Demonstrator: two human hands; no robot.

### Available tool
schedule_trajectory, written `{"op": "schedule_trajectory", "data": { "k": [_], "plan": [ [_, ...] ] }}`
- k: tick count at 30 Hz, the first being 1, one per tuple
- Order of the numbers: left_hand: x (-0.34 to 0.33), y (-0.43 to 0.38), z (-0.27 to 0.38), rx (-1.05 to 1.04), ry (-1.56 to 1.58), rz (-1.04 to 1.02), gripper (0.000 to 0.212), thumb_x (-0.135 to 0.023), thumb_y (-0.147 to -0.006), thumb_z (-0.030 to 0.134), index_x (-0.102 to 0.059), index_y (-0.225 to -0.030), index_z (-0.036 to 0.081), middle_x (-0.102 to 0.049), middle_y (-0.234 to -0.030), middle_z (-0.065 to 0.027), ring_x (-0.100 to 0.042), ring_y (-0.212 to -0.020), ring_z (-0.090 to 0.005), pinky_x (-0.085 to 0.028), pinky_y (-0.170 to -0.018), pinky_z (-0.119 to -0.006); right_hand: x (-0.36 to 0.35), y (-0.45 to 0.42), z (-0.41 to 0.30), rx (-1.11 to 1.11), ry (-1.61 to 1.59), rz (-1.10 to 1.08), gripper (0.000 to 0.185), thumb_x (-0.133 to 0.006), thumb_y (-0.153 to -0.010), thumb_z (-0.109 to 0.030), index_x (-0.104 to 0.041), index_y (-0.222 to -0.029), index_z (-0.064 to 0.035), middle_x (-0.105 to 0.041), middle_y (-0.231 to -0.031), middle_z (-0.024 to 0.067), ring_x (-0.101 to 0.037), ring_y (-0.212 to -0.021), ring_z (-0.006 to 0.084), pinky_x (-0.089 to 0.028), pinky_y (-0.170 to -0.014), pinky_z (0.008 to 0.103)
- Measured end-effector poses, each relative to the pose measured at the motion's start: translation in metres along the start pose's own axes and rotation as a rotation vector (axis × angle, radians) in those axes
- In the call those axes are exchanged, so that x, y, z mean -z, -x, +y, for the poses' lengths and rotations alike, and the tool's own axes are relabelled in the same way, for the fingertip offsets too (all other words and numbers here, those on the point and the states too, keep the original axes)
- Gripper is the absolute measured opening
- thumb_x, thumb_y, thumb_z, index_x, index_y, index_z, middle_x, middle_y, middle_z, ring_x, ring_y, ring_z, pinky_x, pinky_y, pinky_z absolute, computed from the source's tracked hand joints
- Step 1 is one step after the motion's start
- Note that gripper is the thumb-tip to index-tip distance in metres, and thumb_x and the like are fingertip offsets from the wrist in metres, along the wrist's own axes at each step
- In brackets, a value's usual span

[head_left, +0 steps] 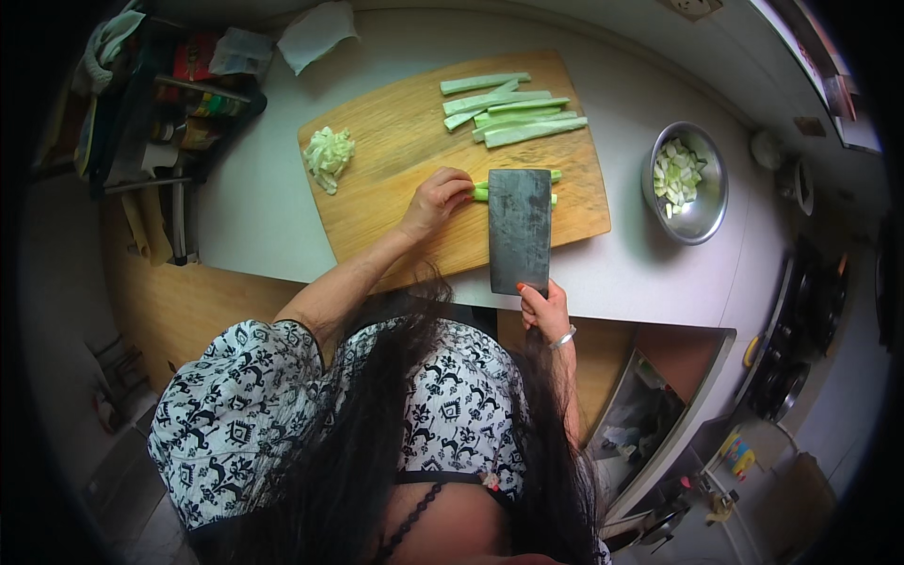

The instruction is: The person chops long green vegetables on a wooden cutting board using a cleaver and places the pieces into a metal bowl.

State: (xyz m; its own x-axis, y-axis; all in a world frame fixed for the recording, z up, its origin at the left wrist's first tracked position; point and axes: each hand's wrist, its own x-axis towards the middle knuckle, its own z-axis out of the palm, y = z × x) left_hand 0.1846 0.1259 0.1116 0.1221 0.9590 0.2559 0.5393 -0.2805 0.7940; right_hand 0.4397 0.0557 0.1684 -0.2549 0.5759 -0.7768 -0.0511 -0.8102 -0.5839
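Observation:
My right hand grips the handle of a wide cleaver, its dark blade lying over green vegetable strips near the front right of the wooden cutting board. The fingertips of my left hand hold the left ends of those strips, just left of the blade. Ends of the strips show to the blade's right; their middle is hidden. Several longer pale green strips lie at the board's back right. A pile of chopped pale vegetable rests at its left edge.
A metal bowl with cut vegetable pieces stands right of the board. White paper lies behind it at the left. A dark rack with jars stands at the left, a stove at the far right. The counter's front edge runs before me.

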Motion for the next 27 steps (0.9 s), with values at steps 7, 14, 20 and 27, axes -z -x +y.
{"op": "schedule_trajectory", "data": {
  "k": [7, 14, 20, 27],
  "plan": [
    [-0.001, 0.000, -0.004, -0.009, 0.029, -0.016, 0.017, -0.065, -0.071, -0.001, -0.061, -0.088, 0.001, -0.059, -0.091, -0.0091, -0.058, -0.084, -0.0246, -0.047, -0.072, -0.031, 0.001, -0.001, 0.000, -0.034, 0.010, -0.017, 0.010, -0.058, -0.084, -0.011, -0.050, -0.081, -0.0051, -0.037, -0.049, -0.0037, -0.032, -0.036, 0.0054, -0.031, -0.034, 0.0233],
    [-0.001, -0.001, -0.009, -0.053, 0.045, -0.011, 0.016, -0.065, -0.071, -0.001, -0.061, -0.086, 0.002, -0.060, -0.091, -0.0083, -0.058, -0.083, -0.0232, -0.048, -0.072, -0.030, 0.000, 0.005, 0.001, -0.056, 0.025, 0.004, 0.010, -0.056, -0.085, -0.011, -0.051, -0.082, -0.0037, -0.036, -0.049, -0.0037, -0.031, -0.036, 0.0053, -0.029, -0.034, 0.0229],
    [-0.001, 0.000, -0.010, -0.011, 0.087, -0.037, 0.017, -0.065, -0.070, -0.002, -0.061, -0.086, 0.002, -0.060, -0.091, -0.0076, -0.058, -0.083, -0.0226, -0.048, -0.072, -0.030, 0.000, 0.006, 0.000, -0.064, 0.036, 0.009, 0.011, -0.056, -0.085, -0.012, -0.050, -0.081, -0.0040, -0.036, -0.048, -0.0038, -0.031, -0.036, 0.0051, -0.029, -0.035, 0.0229],
    [-0.001, -0.003, -0.009, 0.040, 0.139, -0.034, 0.016, -0.065, -0.070, -0.003, -0.061, -0.085, 0.001, -0.060, -0.090, -0.0077, -0.059, -0.082, -0.0217, -0.048, -0.071, -0.029, -0.004, -0.004, -0.002, -0.067, 0.048, -0.001, 0.012, -0.057, -0.085, -0.012, -0.050, -0.079, -0.0040, -0.036, -0.048, -0.0037, -0.031, -0.036, 0.0051, -0.030, -0.035, 0.0232]
  ]
}}
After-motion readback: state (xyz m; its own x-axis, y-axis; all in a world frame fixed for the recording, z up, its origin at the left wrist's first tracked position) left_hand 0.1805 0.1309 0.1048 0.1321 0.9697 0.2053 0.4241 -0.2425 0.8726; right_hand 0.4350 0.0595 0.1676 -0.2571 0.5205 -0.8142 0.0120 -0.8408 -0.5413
